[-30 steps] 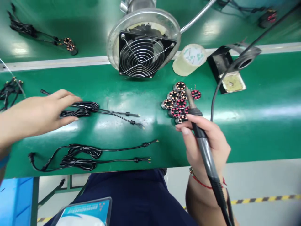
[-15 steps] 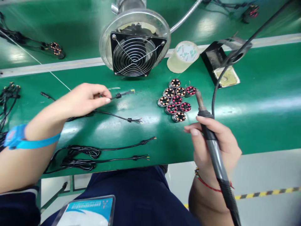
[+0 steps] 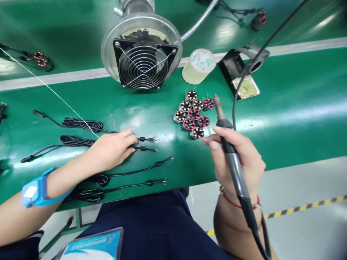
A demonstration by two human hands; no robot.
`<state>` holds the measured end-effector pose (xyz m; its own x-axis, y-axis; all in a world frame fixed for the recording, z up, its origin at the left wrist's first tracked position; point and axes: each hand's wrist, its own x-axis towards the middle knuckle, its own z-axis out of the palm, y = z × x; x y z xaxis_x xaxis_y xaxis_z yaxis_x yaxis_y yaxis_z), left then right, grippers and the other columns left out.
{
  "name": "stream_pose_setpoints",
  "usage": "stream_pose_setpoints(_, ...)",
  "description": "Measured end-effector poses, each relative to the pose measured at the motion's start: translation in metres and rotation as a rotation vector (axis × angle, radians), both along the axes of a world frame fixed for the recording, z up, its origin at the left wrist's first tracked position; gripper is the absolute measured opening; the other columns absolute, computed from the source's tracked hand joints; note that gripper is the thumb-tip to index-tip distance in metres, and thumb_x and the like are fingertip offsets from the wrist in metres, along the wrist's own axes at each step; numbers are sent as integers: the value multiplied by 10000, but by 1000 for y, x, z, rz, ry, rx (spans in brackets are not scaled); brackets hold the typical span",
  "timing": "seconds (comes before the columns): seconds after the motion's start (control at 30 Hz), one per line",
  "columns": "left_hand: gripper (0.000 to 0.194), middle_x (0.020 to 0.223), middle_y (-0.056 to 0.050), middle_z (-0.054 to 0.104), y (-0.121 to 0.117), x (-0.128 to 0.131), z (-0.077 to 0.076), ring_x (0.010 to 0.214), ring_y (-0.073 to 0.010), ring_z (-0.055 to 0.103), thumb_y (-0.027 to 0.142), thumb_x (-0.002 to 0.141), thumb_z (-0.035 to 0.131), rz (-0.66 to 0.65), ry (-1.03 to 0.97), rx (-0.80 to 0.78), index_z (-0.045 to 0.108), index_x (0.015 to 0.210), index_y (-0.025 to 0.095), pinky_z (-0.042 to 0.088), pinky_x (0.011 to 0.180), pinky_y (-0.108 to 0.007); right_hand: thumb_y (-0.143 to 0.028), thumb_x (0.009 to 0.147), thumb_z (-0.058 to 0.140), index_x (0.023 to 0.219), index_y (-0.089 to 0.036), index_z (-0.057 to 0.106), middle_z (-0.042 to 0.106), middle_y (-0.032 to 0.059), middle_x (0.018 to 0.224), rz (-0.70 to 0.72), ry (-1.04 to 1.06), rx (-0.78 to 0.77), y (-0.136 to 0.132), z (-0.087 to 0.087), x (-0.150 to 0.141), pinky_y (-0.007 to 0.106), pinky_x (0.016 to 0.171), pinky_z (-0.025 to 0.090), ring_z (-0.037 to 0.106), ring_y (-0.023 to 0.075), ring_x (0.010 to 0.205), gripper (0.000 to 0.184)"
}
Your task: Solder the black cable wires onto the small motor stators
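Observation:
My right hand [image 3: 238,160] is closed round a soldering iron [image 3: 230,151], whose tip points up and away beside a cluster of several small round wound parts [image 3: 193,115] on the green bench [image 3: 284,119]. My left hand [image 3: 111,150], with a blue wrist strap [image 3: 35,189], rests on the bench with its fingers pinching a thin black cable [image 3: 145,148] near its stripped end. Another black cable [image 3: 81,124] lies just beyond it. Two more coiled cables [image 3: 130,173] lie nearer the bench's front edge.
A fume fan with a wire grille [image 3: 142,65] stands at the back, beside a tape roll [image 3: 199,65] and a black iron stand with a sponge [image 3: 244,77]. A thin solder wire [image 3: 54,94] crosses the left. More cables and parts lie on the far belt.
My left hand came down and toward me with the cable, laying it on the bench next to the other one. The soldering iron in my right hand shifted slightly left.

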<state>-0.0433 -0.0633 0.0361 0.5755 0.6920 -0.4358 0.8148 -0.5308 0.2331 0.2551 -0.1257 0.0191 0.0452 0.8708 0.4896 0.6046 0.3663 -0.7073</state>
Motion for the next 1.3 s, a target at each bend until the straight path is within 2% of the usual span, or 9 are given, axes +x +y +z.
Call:
stream_pose_setpoints(0.17, 338, 1201, -101, 654, 20, 4, 5, 889, -236, 678, 346, 957, 496, 56, -59, -10, 632, 1227, 194, 509, 730, -342, -211, 1004, 569, 1360, -319, 625, 794, 24, 1117, 67, -74, -93, 9, -5, -2, 393, 837, 647, 779, 189, 866, 376)
stream_pose_setpoints(0.33, 263, 1042, -68, 701, 31, 14, -1, 843, -210, 663, 337, 952, 456, -16, -90, -174, 671, 1024, 204, 468, 708, -316, -243, 991, 525, 1312, -273, 651, 779, 75, 1087, 107, -366, -108, 45, -23, -4, 457, 856, 572, 711, 263, 980, 346)
stream_pose_setpoints(0.43, 361, 1006, -70, 708, 33, 12, 1, 856, -207, 658, 425, 969, 405, 4, -223, -236, 690, 957, 203, 470, 736, -316, -181, 939, 499, 1312, -240, 651, 758, 102, 1098, 95, -474, -164, 62, -32, -9, 471, 879, 522, 654, 302, 1078, 407)
stream_pose_setpoints(0.53, 440, 899, -75, 713, 40, 8, 3, 805, -202, 651, 471, 971, 372, 146, -328, -275, 694, 860, 191, 479, 734, -317, -133, 912, 459, 1314, -217, 647, 751, 98, 1062, 115, -469, -190, 67, -33, -23, 464, 891, 501, 645, 299, 1067, 451)
stream_pose_setpoints(0.63, 340, 757, -39, 675, 51, 11, 0, 647, -162, 595, 400, 934, 447, 418, -413, -410, 701, 921, 174, 453, 626, -285, -115, 923, 424, 1340, -167, 621, 751, 113, 1053, 228, -451, -215, 62, -29, -43, 459, 890, 514, 659, 288, 1012, 464)
stream_pose_setpoints(0.73, 210, 731, -4, 618, 60, 20, -5, 635, -132, 525, 329, 873, 540, 593, -510, -360, 667, 850, 163, 405, 610, -257, -102, 935, 411, 1377, -176, 576, 753, 109, 1093, 344, -408, -233, 54, -25, -63, 448, 913, 536, 674, 267, 1009, 478)
stream_pose_setpoints(0.97, 264, 745, -4, 644, 60, 31, -13, 722, -162, 547, 403, 847, 577, 513, -478, -413, 636, 734, 172, 416, 709, -288, -77, 881, 419, 1409, -222, 506, 727, 91, 1129, 309, -257, -224, 53, -29, -72, 464, 973, 556, 666, 266, 1107, 554)
stream_pose_setpoints(1.1, 204, 692, 4, 614, 58, 33, -19, 658, -126, 509, 304, 835, 597, 619, -601, -443, 630, 693, 162, 393, 667, -261, -105, 864, 478, 1426, -213, 483, 700, 116, 1205, 355, -266, -292, 56, -38, -74, 487, 988, 542, 631, 286, 1116, 573)
stream_pose_setpoints(1.3, 216, 538, 55, 418, 57, 37, -20, 431, -68, 236, 307, 912, 564, 837, -680, -702, 571, 736, 183, 150, 451, -252, -188, 931, 525, 1407, -224, 502, 713, 101, 1181, 311, -290, -297, 59, -50, -80, 483, 973, 529, 628, 287, 1037, 478)
